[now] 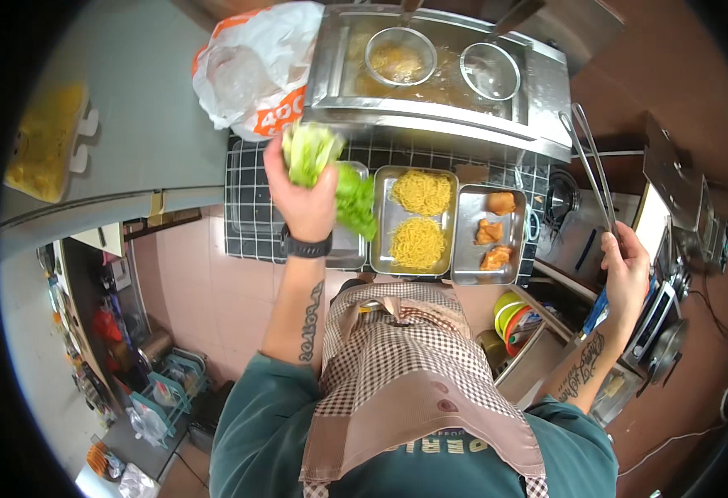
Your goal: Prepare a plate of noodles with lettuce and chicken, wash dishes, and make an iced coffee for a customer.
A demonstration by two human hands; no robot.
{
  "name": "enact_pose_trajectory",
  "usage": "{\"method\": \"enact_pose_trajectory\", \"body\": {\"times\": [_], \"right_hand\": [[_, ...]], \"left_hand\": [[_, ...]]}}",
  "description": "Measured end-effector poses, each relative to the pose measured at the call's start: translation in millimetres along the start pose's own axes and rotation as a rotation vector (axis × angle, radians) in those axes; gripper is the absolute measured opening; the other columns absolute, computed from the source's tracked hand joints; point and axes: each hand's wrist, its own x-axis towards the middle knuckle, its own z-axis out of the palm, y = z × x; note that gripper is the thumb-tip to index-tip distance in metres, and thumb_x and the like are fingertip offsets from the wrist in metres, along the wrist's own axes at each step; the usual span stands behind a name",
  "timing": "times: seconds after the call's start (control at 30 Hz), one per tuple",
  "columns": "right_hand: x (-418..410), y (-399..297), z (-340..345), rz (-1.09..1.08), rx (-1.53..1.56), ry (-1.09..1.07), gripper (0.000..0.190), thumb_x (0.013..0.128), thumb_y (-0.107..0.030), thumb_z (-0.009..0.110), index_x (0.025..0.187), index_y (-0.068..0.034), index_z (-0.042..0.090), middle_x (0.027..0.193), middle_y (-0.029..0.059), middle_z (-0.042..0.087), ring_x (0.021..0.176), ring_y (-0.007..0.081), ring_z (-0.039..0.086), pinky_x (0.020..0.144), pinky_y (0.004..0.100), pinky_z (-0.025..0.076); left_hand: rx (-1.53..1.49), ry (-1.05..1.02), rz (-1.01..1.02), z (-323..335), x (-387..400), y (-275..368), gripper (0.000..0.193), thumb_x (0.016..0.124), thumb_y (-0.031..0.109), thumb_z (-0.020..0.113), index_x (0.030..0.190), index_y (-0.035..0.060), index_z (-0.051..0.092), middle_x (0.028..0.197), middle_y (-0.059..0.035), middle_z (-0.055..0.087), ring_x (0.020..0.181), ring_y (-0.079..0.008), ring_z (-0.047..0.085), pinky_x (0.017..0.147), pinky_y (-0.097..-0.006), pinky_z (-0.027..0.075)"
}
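My left hand (pixel 305 202) grips a bunch of lettuce (pixel 312 152), slightly blurred, with pale stems up and green leaves hanging over a metal tray (pixel 346 255). That tray is partly hidden by the hand and leaves. In my right hand (pixel 628 267) are metal tongs (pixel 597 162), pointing up and away, their arms apart and nothing between the tips. The middle metal tray (pixel 381 249) bears two nests of yellow noodles (pixel 422 193). Three pieces of orange-brown meat (pixel 490 231), perhaps chicken, lie in the right tray (pixel 467 264).
Behind the trays stands a steel noodle boiler (pixel 439 121) with bubbling liquid. Noodles show in its left strainer basket (pixel 401 56); another strainer basket (pixel 490 71) hangs at right. A plastic bag (pixel 258 68) lies at left. Blue-handled scissors (pixel 531 223) sit beside the right tray.
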Motion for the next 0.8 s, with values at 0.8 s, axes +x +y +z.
{"method": "enact_pose_trajectory", "body": {"times": [0.8], "right_hand": [[26,94,-91,0.026,0.309,0.053,0.025,0.092,-0.01,0.067,0.114,0.002,0.066,0.08,-0.0036,0.06,0.065,0.004,0.047,0.056,0.0206,0.038]], "left_hand": [[0.634,-0.584,0.667,282,89,-21,0.053,0.071,0.02,0.078,0.12,0.0117,0.06,0.12,-0.0121,0.061,0.113,-0.0322,0.056,0.099,-0.0427,0.044]]}}
